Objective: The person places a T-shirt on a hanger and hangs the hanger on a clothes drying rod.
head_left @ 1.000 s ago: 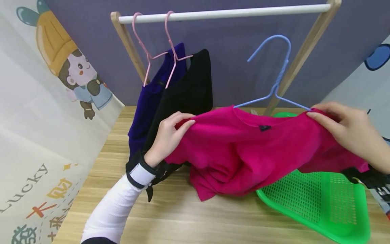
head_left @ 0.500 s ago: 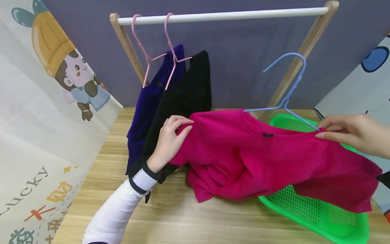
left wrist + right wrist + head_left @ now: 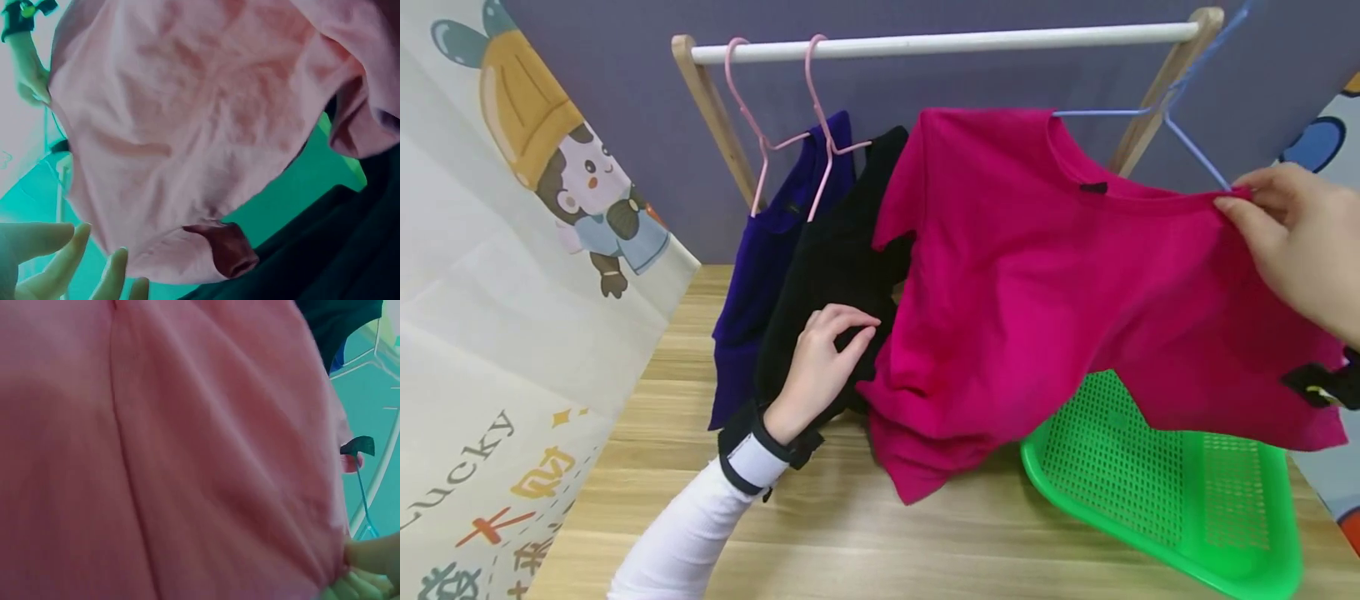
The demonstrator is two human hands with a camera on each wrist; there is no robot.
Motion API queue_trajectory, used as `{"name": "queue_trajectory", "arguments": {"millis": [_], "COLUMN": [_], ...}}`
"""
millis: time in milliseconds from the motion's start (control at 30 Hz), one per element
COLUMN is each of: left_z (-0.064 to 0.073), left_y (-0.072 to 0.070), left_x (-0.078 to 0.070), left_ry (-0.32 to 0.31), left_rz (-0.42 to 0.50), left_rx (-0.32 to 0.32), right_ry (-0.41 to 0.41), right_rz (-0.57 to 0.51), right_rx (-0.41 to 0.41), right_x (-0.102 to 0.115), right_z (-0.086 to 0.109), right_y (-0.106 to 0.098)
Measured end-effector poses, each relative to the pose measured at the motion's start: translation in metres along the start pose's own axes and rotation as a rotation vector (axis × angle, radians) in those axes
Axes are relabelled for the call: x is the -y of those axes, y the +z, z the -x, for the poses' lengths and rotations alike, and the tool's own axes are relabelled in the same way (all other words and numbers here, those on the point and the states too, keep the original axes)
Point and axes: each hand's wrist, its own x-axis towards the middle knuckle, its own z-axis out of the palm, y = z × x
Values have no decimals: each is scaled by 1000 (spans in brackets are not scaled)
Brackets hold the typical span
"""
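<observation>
A bright pink T-shirt hangs spread from a blue clothes hanger, whose arms go in at the neckline. My right hand pinches the shirt's right shoulder, right at the hanger's end. Lower left, my left hand holds nothing; its thumb and fingers are loosely bent in front of a black garment. In the left wrist view its fingers show in front of the shirt's sleeve side. The top of the blue hook is cut off by the head view's upper edge.
A clothes rack with a white rail and wooden posts stands behind. Two pink hangers on it carry the black garment and a dark blue garment. Below the shirt, a green basket sits on the wooden table.
The right hand has lifted the shirt and hanger upward after dipping lower right. My left hand has let go of the sleeve and stays low while the shirt unfolds downward.
</observation>
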Motion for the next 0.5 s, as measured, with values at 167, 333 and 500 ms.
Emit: {"name": "queue_trajectory", "arguments": {"millis": [167,333,500], "left_z": [9,14,17], "left_y": [0,-2,-3], "left_x": [-4,-5,-3], "left_ry": [-24,-52,-77], "left_rz": [-30,-35,-34], "left_rx": [0,2,2], "right_ry": [205,238,197], "right_rz": [-23,-34,-80], "right_rx": [-26,-48,-48], "right_x": [43,82,85], "right_z": [-18,-21,-13], "right_y": [-11,-14,2]}}
